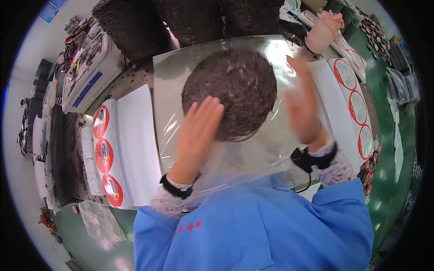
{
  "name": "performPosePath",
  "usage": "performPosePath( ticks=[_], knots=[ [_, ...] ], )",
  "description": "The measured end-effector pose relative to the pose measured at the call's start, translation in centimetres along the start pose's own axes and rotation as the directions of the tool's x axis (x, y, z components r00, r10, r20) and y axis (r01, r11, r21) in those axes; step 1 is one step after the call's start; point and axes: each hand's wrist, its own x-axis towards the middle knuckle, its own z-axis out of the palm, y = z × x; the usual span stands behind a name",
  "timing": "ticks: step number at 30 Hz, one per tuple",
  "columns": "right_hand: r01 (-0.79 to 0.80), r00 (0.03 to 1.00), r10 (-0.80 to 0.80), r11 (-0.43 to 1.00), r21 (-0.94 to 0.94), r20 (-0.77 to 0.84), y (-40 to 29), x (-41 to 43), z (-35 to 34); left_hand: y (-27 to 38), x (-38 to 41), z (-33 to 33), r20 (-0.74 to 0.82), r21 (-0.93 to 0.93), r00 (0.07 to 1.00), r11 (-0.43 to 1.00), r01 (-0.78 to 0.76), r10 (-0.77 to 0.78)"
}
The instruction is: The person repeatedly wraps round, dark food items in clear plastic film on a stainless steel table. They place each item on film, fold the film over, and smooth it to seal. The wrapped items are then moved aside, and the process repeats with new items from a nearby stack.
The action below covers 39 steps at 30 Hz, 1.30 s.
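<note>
A round cake of dark, flaky dried material (234, 91) lies on clear plastic film (176, 135) spread over the table before me. My left hand (200, 132) is flat, fingers extended, its fingertips at the lower left edge of the cake; it grasps nothing. To the right of the cake, apart from it, my right hand (303, 101) is raised over the film with its fingers apart; it is blurred by motion and shows nothing in it. Both wrists wear black straps, and a cable hangs from the right one.
Large dark stacks (190, 22) stand at the back. A plastic bin with dark scraps (98, 78) is at the left, beside a sheet of red round labels (104, 154). At the right are more round labels (357, 106) and a pale pink container (318, 37).
</note>
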Motion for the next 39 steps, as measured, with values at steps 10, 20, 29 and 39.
performPosePath(
  ticks=[10, 20, 29, 39],
  knots=[
    [0.172, 0.411, 0.382, 0.859, -0.482, 0.828, 3.2, -1.8, 8.4, -4.1, 3.2, 6.4, 0.745, 0.287, 0.550, 0.926, 0.247, -0.378],
    [0.330, 0.449, 0.272, 0.835, -0.441, 0.851, 1.8, -4.1, 8.8, -1.6, 1.0, 7.6, 0.817, 0.467, 0.426, 0.880, -0.091, -0.389],
    [-0.241, 0.771, 0.498, 0.805, -0.543, 0.397, 0.5, -11.7, -1.0, -2.1, -1.1, 11.3, 0.612, 0.178, 0.777, 0.983, 0.046, -0.147],
    [0.239, 0.947, -0.010, 0.691, -0.682, 0.322, 0.9, -9.3, -7.8, -1.8, -3.2, 12.5, 0.679, 0.203, 0.704, 0.975, 0.094, -0.209]
  ],
)
